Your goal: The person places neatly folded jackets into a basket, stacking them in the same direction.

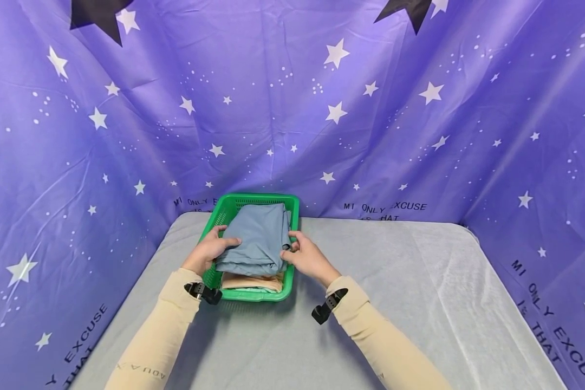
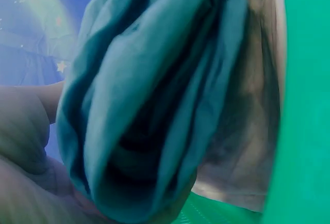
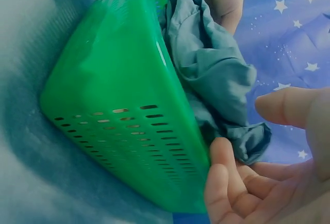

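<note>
A folded blue-grey garment [image 1: 258, 233] lies in a green plastic basket [image 1: 260, 296], on top of other folded cloth. At its left side my left hand [image 1: 207, 252] grips it, thumb on top and fingers underneath. My right hand [image 1: 311, 261] is at the right edge. In the right wrist view, the right thumb [image 3: 289, 106] stands apart from the garment, while the loosely bent fingers [image 3: 223, 154] are by its lower corner and the basket rim. Loose layered folds of the garment [image 2: 139, 95] fill the left wrist view.
Beneath the blue-grey garment, a folded peach cloth [image 1: 253, 282] shows at the basket's near end, with a pale green edge under it. The basket stands at the back left of a table covered in grey cloth [image 1: 385, 292]. A purple star-printed curtain [image 1: 273, 108] surrounds the table.
</note>
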{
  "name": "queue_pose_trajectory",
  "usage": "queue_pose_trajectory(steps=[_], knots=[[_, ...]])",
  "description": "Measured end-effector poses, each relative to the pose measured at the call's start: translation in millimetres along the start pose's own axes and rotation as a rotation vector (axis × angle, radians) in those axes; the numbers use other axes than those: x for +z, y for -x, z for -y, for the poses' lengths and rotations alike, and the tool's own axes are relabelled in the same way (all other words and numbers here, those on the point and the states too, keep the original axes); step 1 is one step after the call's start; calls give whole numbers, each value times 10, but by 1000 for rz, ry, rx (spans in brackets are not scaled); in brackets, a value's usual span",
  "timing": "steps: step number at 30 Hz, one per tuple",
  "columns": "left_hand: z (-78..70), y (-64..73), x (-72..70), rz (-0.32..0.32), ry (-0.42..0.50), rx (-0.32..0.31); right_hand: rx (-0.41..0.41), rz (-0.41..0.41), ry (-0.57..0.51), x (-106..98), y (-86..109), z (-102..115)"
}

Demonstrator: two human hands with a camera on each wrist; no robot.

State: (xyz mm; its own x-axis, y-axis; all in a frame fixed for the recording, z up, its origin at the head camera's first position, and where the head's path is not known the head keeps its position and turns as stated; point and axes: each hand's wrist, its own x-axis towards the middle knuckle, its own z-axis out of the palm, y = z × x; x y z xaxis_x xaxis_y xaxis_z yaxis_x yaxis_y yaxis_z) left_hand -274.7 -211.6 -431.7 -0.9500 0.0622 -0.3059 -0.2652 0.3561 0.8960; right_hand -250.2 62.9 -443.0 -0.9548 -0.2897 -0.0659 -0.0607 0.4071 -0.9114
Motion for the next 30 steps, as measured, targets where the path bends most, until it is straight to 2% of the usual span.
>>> queue_pose_trajectory(steps=[5,12,16,21,25,30], knots=[[-25,2,-16,3,-56,34,-31,-5,134,-5,59,28],[-84,36,9,4,-233,89,-100,-29,240,50,74,17],[-144,62,66,-30,-345,112,-148,-76,315,96,76,7],[-204,74,120,-64,-492,103,-235,-121,454,172,63,-20],[-222,70,137,-45,-579,68,-270,-143,582,226,58,-53],[-203,44,118,-14,-681,63,-285,-146,710,257,48,-67]])
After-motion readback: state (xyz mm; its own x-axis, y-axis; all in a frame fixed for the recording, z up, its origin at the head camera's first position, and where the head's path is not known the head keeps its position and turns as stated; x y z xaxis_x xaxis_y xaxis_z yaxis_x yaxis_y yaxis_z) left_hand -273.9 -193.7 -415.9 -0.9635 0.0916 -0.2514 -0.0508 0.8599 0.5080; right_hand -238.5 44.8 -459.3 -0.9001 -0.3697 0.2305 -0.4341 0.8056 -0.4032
